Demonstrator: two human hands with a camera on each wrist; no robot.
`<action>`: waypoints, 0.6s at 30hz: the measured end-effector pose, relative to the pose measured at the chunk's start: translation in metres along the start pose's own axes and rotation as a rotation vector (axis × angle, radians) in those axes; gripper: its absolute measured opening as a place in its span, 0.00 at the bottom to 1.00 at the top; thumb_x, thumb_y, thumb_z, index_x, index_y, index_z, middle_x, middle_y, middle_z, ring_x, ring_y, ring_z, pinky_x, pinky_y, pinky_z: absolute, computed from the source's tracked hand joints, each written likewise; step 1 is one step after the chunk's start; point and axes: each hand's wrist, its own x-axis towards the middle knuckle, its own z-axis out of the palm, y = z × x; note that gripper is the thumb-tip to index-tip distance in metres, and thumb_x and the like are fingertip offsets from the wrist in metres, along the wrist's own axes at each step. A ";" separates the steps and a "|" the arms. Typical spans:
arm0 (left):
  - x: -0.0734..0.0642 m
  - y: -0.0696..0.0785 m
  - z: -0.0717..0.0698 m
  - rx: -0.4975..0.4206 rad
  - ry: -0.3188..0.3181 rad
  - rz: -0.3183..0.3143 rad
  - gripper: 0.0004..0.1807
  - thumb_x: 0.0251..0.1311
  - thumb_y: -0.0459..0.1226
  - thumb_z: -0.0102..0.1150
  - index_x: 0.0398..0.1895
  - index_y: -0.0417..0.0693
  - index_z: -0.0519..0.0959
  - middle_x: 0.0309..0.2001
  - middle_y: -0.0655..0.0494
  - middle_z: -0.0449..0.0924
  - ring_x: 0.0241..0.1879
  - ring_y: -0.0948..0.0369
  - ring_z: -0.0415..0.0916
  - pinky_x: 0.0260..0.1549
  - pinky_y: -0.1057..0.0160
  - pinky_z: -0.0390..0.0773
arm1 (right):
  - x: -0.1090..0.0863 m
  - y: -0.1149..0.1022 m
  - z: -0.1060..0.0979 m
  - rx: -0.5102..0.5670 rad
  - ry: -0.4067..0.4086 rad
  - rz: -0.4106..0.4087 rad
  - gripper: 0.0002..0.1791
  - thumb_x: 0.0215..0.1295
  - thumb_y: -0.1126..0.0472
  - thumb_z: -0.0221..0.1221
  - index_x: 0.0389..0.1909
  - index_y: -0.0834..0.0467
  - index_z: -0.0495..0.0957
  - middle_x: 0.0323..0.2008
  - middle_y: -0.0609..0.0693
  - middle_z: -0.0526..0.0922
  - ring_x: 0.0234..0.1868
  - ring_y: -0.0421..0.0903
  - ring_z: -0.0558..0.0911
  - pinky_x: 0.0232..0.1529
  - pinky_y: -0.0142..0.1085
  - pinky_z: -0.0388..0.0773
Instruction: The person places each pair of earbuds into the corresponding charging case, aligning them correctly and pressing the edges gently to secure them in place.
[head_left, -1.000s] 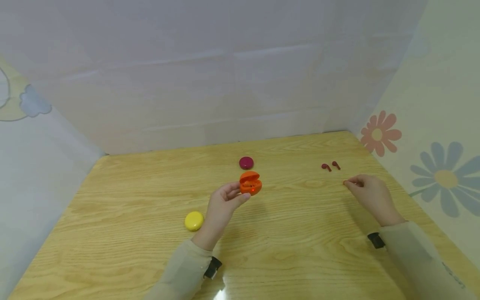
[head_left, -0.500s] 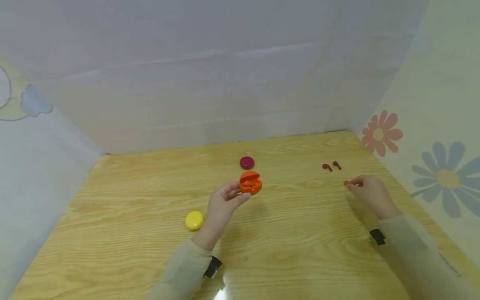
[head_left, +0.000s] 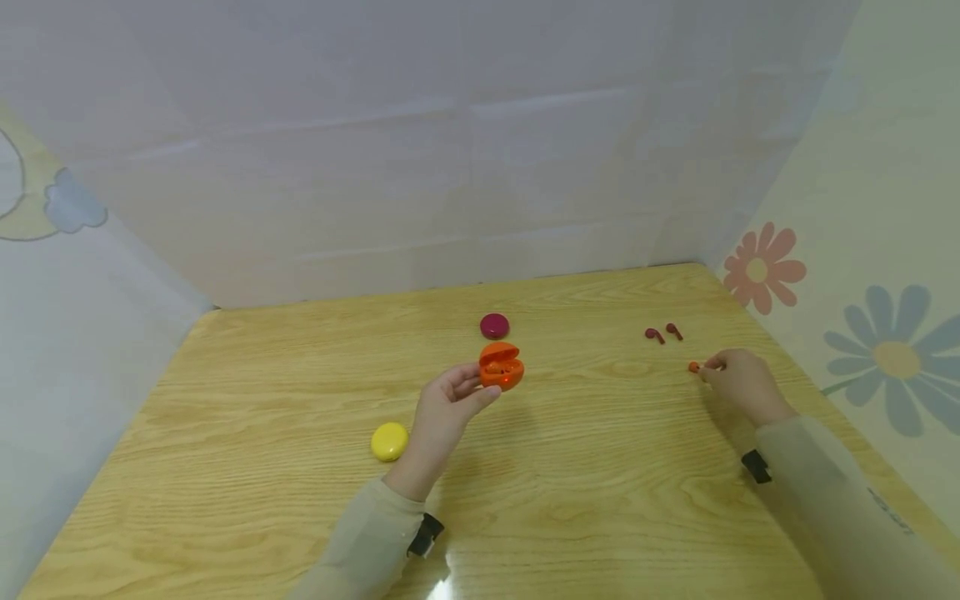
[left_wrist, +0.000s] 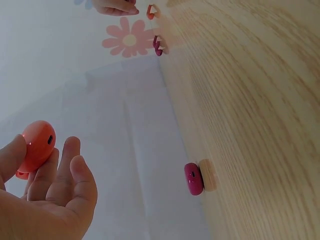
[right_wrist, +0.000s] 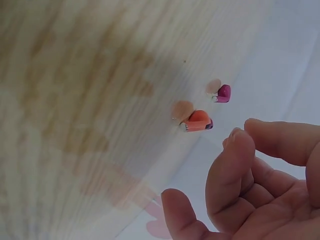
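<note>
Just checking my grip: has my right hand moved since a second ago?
Yes: against the magenta earbuds in the head view, the right hand has drawn its fingertips slightly rightward.

bare right hand (right_wrist: 267, 195), fingers loosely bent, near but apart from glossy orange stemmed earbud (right_wrist: 198, 123) on wood-grained table (right_wrist: 100, 100); magenta stemmed earbud (right_wrist: 223, 94) beyond.

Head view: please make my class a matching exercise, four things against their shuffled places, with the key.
1 orange case
2 yellow case
3 purplish-red case
4 orange earbud

A on the table, near the right hand
B in the left hand, lid open
C leftmost on the table
D on the table, just beyond the orange case

Pairs: 1-B, 2-C, 3-D, 4-A
</note>
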 end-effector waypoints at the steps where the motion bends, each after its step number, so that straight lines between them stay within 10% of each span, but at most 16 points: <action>1: 0.000 0.000 0.000 -0.002 -0.001 0.000 0.20 0.63 0.33 0.62 0.57 0.32 0.75 0.53 0.41 0.80 0.52 0.51 0.78 0.53 0.57 0.75 | 0.001 0.000 0.000 0.003 -0.007 0.007 0.16 0.69 0.65 0.52 0.42 0.79 0.74 0.36 0.69 0.79 0.30 0.54 0.74 0.26 0.40 0.71; 18: 0.000 0.001 0.001 -0.004 0.000 -0.006 0.20 0.62 0.33 0.63 0.56 0.33 0.75 0.52 0.43 0.81 0.52 0.53 0.78 0.53 0.57 0.76 | 0.018 0.013 -0.001 -0.007 -0.076 -0.009 0.15 0.68 0.66 0.54 0.37 0.78 0.77 0.26 0.58 0.78 0.26 0.50 0.72 0.26 0.40 0.70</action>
